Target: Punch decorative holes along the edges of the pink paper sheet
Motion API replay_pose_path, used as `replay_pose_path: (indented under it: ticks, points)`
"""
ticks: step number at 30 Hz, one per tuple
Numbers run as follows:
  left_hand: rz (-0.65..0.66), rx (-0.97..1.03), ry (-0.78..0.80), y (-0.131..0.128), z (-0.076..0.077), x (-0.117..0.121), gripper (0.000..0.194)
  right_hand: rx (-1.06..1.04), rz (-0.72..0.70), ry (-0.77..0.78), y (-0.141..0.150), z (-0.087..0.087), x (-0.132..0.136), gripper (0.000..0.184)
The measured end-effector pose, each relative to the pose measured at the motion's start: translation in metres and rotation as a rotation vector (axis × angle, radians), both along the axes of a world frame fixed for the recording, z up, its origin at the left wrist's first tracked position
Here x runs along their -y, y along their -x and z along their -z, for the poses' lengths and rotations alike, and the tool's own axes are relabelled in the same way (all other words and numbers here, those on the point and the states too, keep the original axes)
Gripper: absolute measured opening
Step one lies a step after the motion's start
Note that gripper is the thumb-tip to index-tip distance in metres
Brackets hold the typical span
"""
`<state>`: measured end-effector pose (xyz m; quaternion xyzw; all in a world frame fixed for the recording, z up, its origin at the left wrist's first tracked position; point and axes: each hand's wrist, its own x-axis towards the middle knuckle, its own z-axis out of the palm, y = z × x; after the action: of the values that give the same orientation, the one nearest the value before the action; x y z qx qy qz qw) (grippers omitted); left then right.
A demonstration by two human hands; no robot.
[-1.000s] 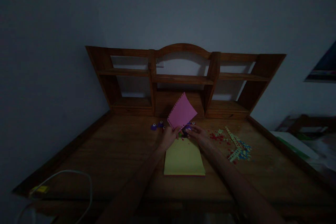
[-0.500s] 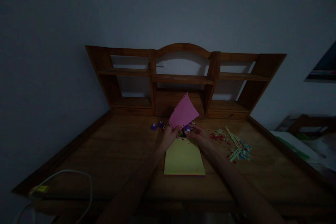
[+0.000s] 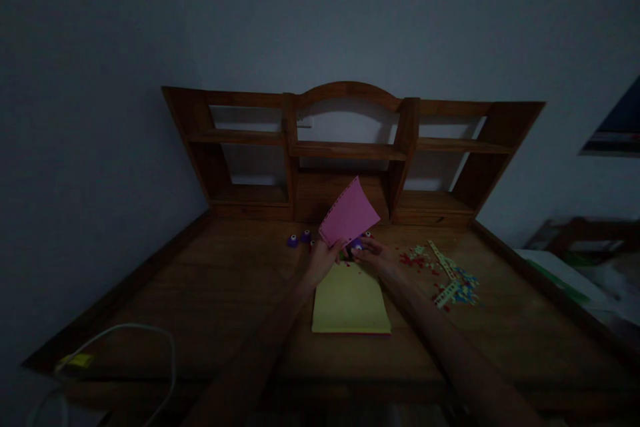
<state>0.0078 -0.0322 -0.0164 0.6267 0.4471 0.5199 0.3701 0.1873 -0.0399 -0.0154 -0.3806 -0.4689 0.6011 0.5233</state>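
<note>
My left hand [image 3: 325,260] is closed on the lower edge of a pink sheet of paper [image 3: 350,213], holding it raised and tilted above the desk. A row of small cut-outs runs along the sheet's left edge, with more near its lower edge. My right hand [image 3: 377,257] is closed around a purple craft punch [image 3: 357,247] with a white button, at the paper's lower edge. How far the paper sits in the punch is hidden. Beneath both hands lies a stack of yellow paper [image 3: 350,303], with tiny red bits near its far edge.
More purple punches [image 3: 293,241] stand to the left on the wooden desk [image 3: 225,287]. At the right are red bits [image 3: 413,259], blue bits [image 3: 467,285] and pale punched strips [image 3: 447,294]. Behind rises a wooden shelf [image 3: 347,150]. A white cable [image 3: 130,326] loops at front left.
The pink sheet and my left hand have shifted very slightly to the left. My right hand stays at the punch in almost the same place.
</note>
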Motion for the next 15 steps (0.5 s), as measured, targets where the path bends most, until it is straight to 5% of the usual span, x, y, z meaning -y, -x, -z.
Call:
replay_pose_path:
  ticks: [15]
  points:
    - [-0.009, -0.018, 0.033, -0.0006, -0.0085, 0.0056, 0.042, 0.081, 0.023, -0.002, -0.0015, -0.0053, 0.0051, 0.055]
